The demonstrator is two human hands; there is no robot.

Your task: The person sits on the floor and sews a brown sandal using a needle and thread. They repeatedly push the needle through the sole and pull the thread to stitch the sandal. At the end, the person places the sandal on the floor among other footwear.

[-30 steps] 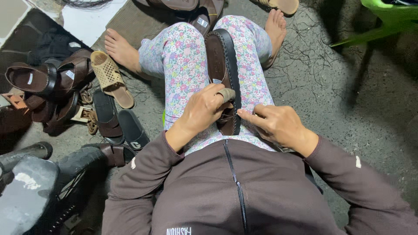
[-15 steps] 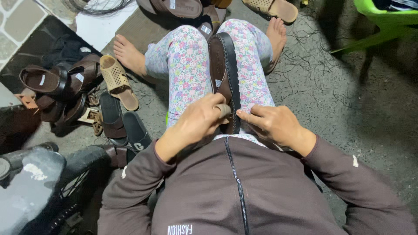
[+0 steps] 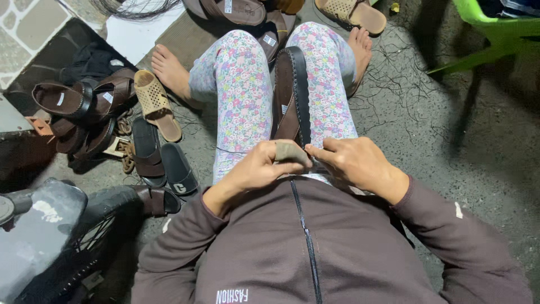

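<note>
A brown strapped sandal (image 3: 291,93) with a dark stitched sole edge lies lengthwise between my legs, on floral trousers. My left hand (image 3: 260,168) grips its near end, the thumb wrapped in a greenish-grey guard (image 3: 291,152). My right hand (image 3: 355,162) pinches the same near end from the right, fingertips meeting the left thumb. A thin dark thread (image 3: 233,150) runs left from the hands across my thigh. What the fingertips pinch is too small to see.
A heap of brown sandals (image 3: 84,110) and a tan perforated one (image 3: 154,104) lie on the floor at left, with black slides (image 3: 163,157). More sandals (image 3: 236,10) sit beyond my feet. A green plastic chair (image 3: 495,34) stands at upper right. A dark basket (image 3: 67,236) is at lower left.
The view shifted slightly, so everything sits a little lower in frame. Both hands stay at the sandal's near end, the right fingers now closer to the left thumb.
</note>
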